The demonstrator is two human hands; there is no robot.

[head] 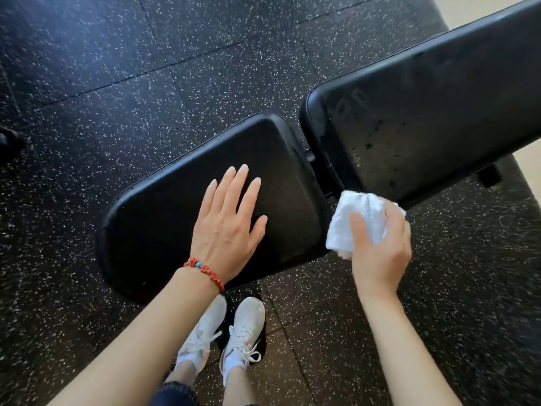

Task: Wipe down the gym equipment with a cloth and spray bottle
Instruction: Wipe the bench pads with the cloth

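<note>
Forearms reach down from the bottom edge, with 2 white shoes (225,341) planted on the speckled floor (87,83) just short of the bench. On the left wrist sits a red bracelet (205,272). Flat on the seat pad (164,218) lies the left hand (228,227), fingers straight and slightly spread, gripping nothing; it looks placed there to brace the body and steady the bench while the other arm works. Beside the seat pad's right end, the right hand (380,244) grips a bunched white cloth (357,221), thumb across its front and fingers curled behind, holding it just at the lower edge of the back pad (433,112). Bunching the cloth likely gives a firm wad to press with. Dark droplets and faint streaks dot the back pad near the gap between the 2 pads, which suggests it is already sprayed and wiping is under way there. No spray bottle is in view. Next comes, probably, a sweep of the cloth up the tilted back pad.
</note>
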